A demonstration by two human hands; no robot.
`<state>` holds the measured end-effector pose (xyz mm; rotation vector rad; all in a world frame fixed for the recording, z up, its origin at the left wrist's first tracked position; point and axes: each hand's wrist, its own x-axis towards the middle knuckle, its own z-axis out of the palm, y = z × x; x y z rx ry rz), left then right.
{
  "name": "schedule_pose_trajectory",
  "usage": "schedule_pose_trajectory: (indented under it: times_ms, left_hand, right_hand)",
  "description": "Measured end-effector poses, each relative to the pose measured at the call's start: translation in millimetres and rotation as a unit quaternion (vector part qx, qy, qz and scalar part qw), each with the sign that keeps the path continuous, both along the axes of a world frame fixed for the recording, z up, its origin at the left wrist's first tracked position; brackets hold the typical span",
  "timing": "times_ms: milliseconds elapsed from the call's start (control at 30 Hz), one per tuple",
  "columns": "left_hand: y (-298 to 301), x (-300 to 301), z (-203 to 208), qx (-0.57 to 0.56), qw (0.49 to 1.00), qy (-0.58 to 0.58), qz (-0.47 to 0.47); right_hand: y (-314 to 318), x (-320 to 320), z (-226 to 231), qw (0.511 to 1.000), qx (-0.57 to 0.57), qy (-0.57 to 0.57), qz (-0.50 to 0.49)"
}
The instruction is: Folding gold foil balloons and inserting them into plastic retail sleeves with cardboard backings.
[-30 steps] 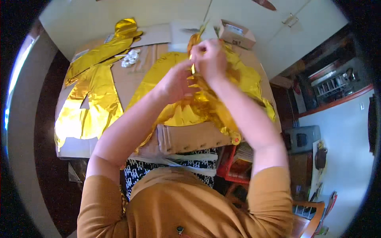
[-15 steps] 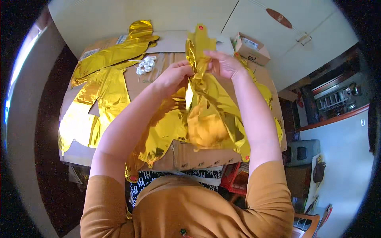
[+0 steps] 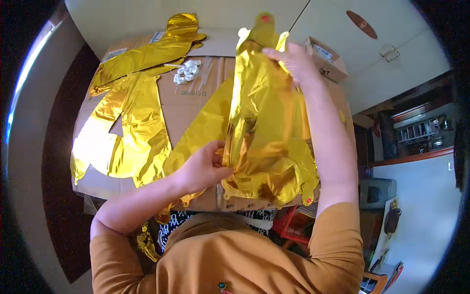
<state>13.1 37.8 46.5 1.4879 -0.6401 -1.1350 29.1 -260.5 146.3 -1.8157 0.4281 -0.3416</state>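
Observation:
A flat, uninflated gold foil balloon stretches between my hands, creased and slightly blurred, a small red spot near its far tip. My left hand pinches its left edge, low down near the front of the cardboard. Farther out, my right hand grips the upper right part; the thumb lies on top and the other fingers are partly hidden. Another gold foil balloon, shaped like a letter A, lies flat to the left. More gold foil lies beneath my left hand and the held balloon.
Cardboard covers the work surface. Small white ribbon rolls lie near its middle back, beside a long folded gold foil balloon. A small open carton stands at the back right, against pale cabinet doors. A red crate is below the front edge.
My left hand has come down toward me along the balloon's left edge. My right hand has moved slightly farther out. The bunched foil is now spread wider and flatter.

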Motion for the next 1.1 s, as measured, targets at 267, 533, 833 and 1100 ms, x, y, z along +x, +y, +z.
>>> schedule_pose_trajectory:
  times_ms: [267,533,833,1100]
  left_hand:
    - [11,-12,4,0.111,0.992,-0.024,-0.061]
    - [20,62,63,0.155,0.929,-0.32,-0.1]
    - [-97,311,10,0.041,0.734,-0.665,0.128]
    - [-165,364,-37,0.197,0.634,-0.748,-0.03]
  right_hand:
    - [-54,52,-142,0.985,-0.152,0.071,-0.05]
    - [-58,45,-155,0.941,-0.266,0.037,-0.207]
    - [-12,59,-129,0.898,-0.329,0.153,-0.249]
    - [-33,64,-126,0.821,-0.502,-0.042,-0.269]
